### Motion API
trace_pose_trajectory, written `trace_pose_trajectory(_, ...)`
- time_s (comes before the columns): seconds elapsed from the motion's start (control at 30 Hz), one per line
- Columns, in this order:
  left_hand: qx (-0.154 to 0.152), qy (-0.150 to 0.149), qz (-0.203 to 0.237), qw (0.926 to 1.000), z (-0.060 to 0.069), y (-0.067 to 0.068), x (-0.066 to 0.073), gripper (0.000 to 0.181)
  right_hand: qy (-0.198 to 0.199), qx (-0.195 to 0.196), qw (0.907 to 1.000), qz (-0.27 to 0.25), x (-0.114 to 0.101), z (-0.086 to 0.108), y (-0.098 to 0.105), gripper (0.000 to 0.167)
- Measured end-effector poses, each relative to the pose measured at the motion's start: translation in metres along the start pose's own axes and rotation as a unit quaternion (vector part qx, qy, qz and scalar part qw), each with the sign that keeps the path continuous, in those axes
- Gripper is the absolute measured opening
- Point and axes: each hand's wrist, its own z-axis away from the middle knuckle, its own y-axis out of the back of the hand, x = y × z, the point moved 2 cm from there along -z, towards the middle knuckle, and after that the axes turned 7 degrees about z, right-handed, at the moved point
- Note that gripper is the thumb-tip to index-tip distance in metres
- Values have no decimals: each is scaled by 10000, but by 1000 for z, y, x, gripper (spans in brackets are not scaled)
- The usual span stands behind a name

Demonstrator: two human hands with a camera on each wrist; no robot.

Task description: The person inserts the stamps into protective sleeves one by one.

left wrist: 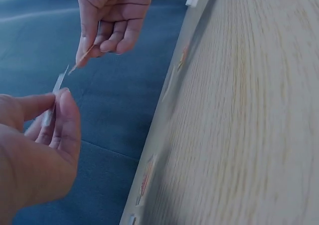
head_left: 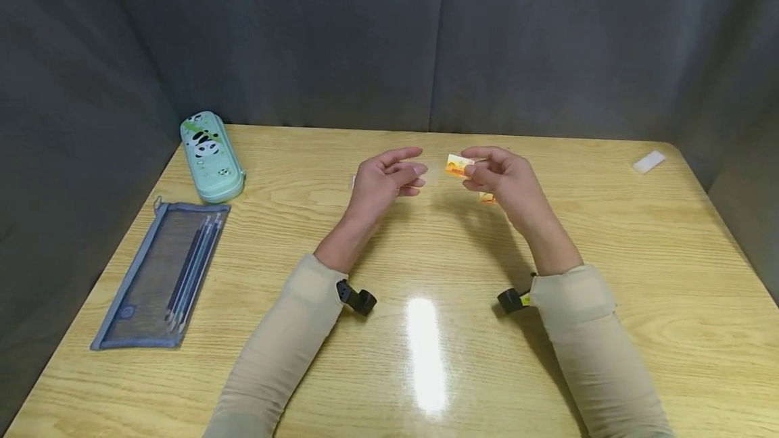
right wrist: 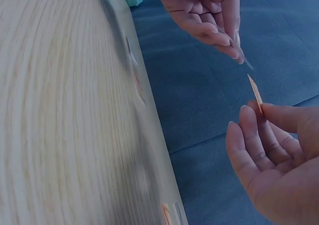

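Note:
Over the back middle of the table, my left hand (head_left: 389, 178) pinches a thin see-through piece (left wrist: 60, 81) between thumb and fingers. Facing it, my right hand (head_left: 504, 178) holds a small orange-and-white card-like piece (head_left: 458, 165) by its edge with thumb and forefinger. The right wrist view shows this orange piece (right wrist: 255, 91) edge-on, close to the see-through piece, with a small gap between them. Below the right hand, another orange-printed piece (head_left: 487, 198) lies on the table, partly hidden. A white bit (head_left: 353, 182) shows beside the left hand, mostly covered.
A mint panda pencil case (head_left: 209, 157) stands at the back left. In front of it lies a blue mesh zip pouch (head_left: 143, 276) with several pencils inside. A white block (head_left: 649, 161) sits near the back right corner of the wooden table (head_left: 669, 276). Dark curtains hang behind.

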Motion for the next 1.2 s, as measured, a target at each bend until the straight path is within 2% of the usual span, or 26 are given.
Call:
trace_pose_trajectory(0.13,-40,116,61,9999,1,0,-1,22,-46,-27,9999,-141,-1,0,-1,30)
trace_pose_trajectory(0.37,-155,170,386,9990,2,1,-4,26,-93,25,9996,-284,-3,1,0,20)
trace_pose_trajectory(0.57,-140,267,389,9988,2,1,-4,38,-109,-15,9995,-288,-2,2,0,21)
trace_pose_trajectory(0.77,-261,378,262,9986,2,0,-4,25,-96,24,9997,-226,-1,2,0,20)
trace_pose_trajectory(1.0,-258,352,-14,9990,4,-1,-1,28,-36,30,9995,-310,-3,3,-1,17)
trace_pose_trajectory(1.2,-190,429,274,9985,4,1,5,26,142,202,9983,-525,-7,4,1,18)
